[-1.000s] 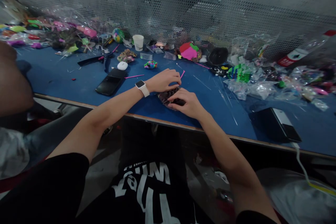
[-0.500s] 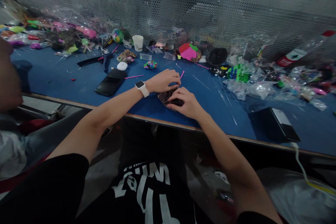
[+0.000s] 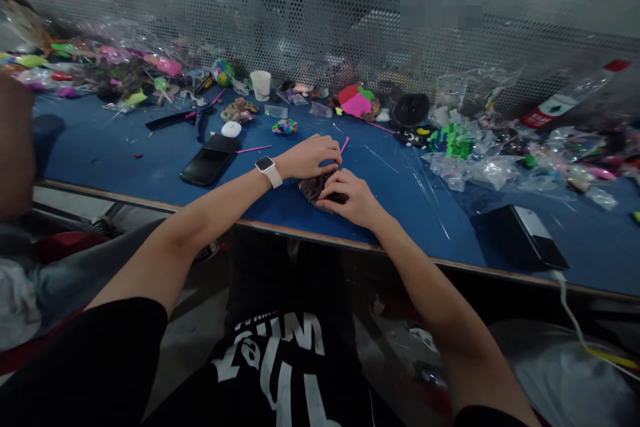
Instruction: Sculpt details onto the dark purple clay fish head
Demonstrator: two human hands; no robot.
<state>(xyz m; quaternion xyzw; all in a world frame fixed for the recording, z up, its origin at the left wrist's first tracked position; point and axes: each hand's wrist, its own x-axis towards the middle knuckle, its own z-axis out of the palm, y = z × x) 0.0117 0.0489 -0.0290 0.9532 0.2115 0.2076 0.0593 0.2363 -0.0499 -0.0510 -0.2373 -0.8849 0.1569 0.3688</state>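
Observation:
A dark brown, mottled lump (image 3: 311, 189) lies on the blue table near its front edge, partly covered by both hands. My left hand (image 3: 314, 156), with a white-banded watch on the wrist, rests over its far side, fingers curved and closed on it. From the right, my right hand (image 3: 353, 195) grips its near side, thumb and fingers pinched together. Just beyond my left fingertips is a short pink stick (image 3: 345, 144). The lump's underside and middle are hidden by the fingers.
A black phone (image 3: 210, 160) and white mouse (image 3: 231, 129) lie left. Behind stand a paper cup (image 3: 261, 85) and colourful clay pieces (image 3: 357, 101). Plastic bags (image 3: 495, 170), a bottle (image 3: 555, 107) and a propped phone (image 3: 530, 237) are right. Another person's arm (image 3: 15, 147) is far left.
The view has shifted slightly. Both hands stay on the brown lump with hardly any change in their grip.

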